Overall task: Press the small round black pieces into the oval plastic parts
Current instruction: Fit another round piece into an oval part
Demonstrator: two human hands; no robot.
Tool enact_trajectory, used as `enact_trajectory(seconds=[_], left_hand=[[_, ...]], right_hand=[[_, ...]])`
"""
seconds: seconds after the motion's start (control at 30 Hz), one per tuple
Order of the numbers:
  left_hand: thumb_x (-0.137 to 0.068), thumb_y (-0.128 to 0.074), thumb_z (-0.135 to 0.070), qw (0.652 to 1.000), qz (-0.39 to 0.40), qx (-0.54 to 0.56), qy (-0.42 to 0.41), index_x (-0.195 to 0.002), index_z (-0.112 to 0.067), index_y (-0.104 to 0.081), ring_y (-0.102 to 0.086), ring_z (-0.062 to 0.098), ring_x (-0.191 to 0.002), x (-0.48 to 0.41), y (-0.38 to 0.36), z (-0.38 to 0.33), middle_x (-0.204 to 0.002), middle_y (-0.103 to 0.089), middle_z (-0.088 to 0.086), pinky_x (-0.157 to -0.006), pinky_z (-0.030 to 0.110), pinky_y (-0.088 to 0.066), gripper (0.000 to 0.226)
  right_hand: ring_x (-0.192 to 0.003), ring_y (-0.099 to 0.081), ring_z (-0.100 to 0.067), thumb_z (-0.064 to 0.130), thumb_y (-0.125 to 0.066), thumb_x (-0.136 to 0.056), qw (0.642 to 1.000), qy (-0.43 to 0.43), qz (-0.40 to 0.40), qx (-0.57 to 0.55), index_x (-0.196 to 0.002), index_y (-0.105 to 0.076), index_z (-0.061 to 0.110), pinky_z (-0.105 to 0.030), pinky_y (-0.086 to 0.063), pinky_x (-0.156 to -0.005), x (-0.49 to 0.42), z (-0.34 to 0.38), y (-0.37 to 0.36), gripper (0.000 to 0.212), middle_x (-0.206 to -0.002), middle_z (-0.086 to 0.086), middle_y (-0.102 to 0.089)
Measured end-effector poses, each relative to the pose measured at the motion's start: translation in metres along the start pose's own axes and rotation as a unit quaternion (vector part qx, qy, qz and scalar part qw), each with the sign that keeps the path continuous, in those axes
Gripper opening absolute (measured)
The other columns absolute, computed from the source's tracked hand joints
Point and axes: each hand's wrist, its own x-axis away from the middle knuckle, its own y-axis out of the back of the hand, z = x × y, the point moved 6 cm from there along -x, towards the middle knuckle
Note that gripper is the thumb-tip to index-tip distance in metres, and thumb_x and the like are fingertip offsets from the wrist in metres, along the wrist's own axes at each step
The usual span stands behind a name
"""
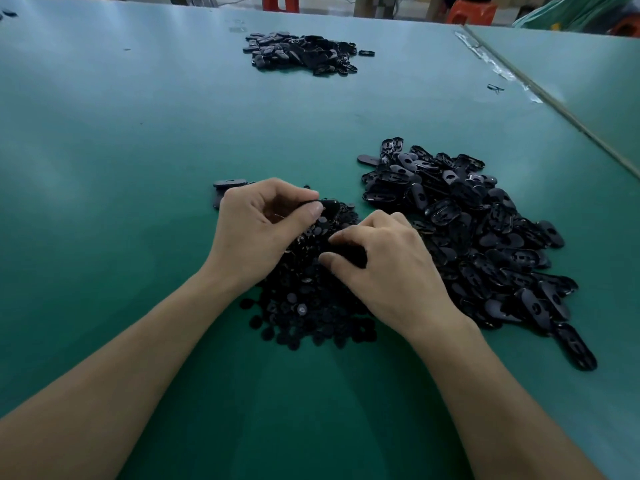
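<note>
Left hand point(263, 223) pinches oval part point(327, 205); right hand point(381, 261) touches round pieces point(304, 306).

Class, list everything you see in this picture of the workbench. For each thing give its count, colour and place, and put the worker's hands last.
table: one, green, under everything
second table: one, green, adjoining at the right
round pieces: one pile, black, near middle, beneath the hands
near oval parts: one large pile, black, right of the round pieces
far oval parts: one pile, black, far side of the table
stray oval parts: a few, black, just beyond the left hand
stools: at least two, red, beyond the table
held oval part: one, black, in the left hand
left hand: pinches the held oval part
right hand: fingers curled into the round pieces; contents unclear
</note>
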Motion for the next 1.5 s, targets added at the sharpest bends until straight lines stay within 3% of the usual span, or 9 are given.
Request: enact_trajectory(seconds=[0.27,0.53,0.8,1.0,1.13,1.2,1.37,1.5], left_hand=[[-0.085,-0.079,-0.003,1.000,-0.003,0.024,0.020,-0.092,-0.024,-0.076,-0.069,0.009,-0.065,0.000,0.000,0.002,-0.074,-0.076,-0.010,-0.068,0.023,-0.059,0.022],[-0.087,-0.073,-0.004,0.998,-0.011,0.058,0.032,-0.091,-0.019,-0.075,-0.069,0.009,-0.063,-0.002,0.002,0.007,-0.070,-0.074,-0.005,-0.062,0.019,-0.055,0.016],[-0.087,-0.074,0.003,0.997,0.001,0.065,0.040,-0.092,-0.017,-0.074,-0.073,0.012,-0.068,-0.003,0.002,0.008,-0.075,-0.076,-0.003,-0.065,0.019,-0.056,0.020],[-0.084,-0.076,-0.003,0.998,0.012,0.043,0.033,-0.091,-0.022,-0.075,-0.074,0.012,-0.070,-0.001,0.002,0.005,-0.078,-0.077,-0.007,-0.069,0.018,-0.056,0.020],[-0.081,-0.076,-0.012,0.999,0.021,0.019,0.021,-0.089,-0.027,-0.076,-0.074,0.013,-0.070,0.000,0.000,0.003,-0.079,-0.077,-0.006,-0.071,0.022,-0.058,0.018],[-0.080,-0.076,-0.013,0.999,0.029,0.012,0.017,-0.088,-0.030,-0.075,-0.073,0.011,-0.071,0.000,-0.001,0.002,-0.080,-0.077,-0.008,-0.073,0.023,-0.059,0.020],[-0.078,-0.077,-0.009,0.999,0.036,0.014,0.012,-0.088,-0.028,-0.074,-0.071,0.006,-0.070,0.001,-0.002,0.001,-0.082,-0.077,-0.010,-0.070,0.018,-0.056,0.021],[-0.078,-0.077,-0.010,1.000,0.026,0.000,0.005,-0.094,-0.028,-0.065,-0.063,0.003,-0.061,0.001,-0.002,0.000,-0.075,-0.068,-0.015,-0.064,0.016,-0.052,0.027]], right_hand=[[-0.097,-0.049,-0.017,0.037,-0.064,-0.095,1.000,-0.003,-0.008,-0.016,-0.104,-0.074,0.026,-0.035,-0.043,-0.091,0.001,0.003,-0.002,0.017,-0.092,0.004,-0.060],[-0.097,-0.049,-0.016,0.052,-0.062,-0.092,1.000,0.010,0.005,-0.012,-0.106,-0.076,0.035,-0.036,-0.043,-0.091,0.004,0.010,-0.002,0.026,-0.093,0.008,-0.059],[-0.099,-0.049,-0.017,0.037,-0.062,-0.096,0.999,0.018,0.014,-0.034,-0.103,-0.074,0.025,-0.033,-0.041,-0.091,0.004,0.014,-0.007,0.018,-0.097,0.005,-0.062],[-0.080,-0.053,-0.017,0.024,-0.050,-0.104,0.994,0.013,-0.049,-0.095,-0.096,-0.063,0.016,-0.033,-0.043,-0.076,0.002,0.013,0.000,0.017,-0.084,0.004,-0.062],[-0.065,-0.052,-0.010,0.019,-0.055,-0.100,0.985,0.000,-0.097,-0.146,-0.091,-0.063,0.014,-0.031,-0.044,-0.066,0.001,0.007,0.006,0.013,-0.073,0.008,-0.059],[-0.066,-0.053,-0.007,0.016,-0.058,-0.098,0.982,-0.002,-0.111,-0.155,-0.096,-0.067,0.014,-0.028,-0.046,-0.067,0.002,0.006,0.008,0.010,-0.075,0.009,-0.062],[-0.095,-0.066,-0.011,0.011,-0.063,-0.096,0.980,0.005,-0.134,-0.147,-0.113,-0.073,0.013,-0.028,-0.052,-0.089,0.003,0.006,0.013,0.020,-0.101,0.003,-0.073],[-0.081,-0.065,-0.004,0.010,-0.067,-0.094,0.975,0.013,-0.150,-0.167,-0.103,-0.074,0.014,-0.018,-0.051,-0.077,0.002,0.005,0.015,0.012,-0.089,0.008,-0.074]])
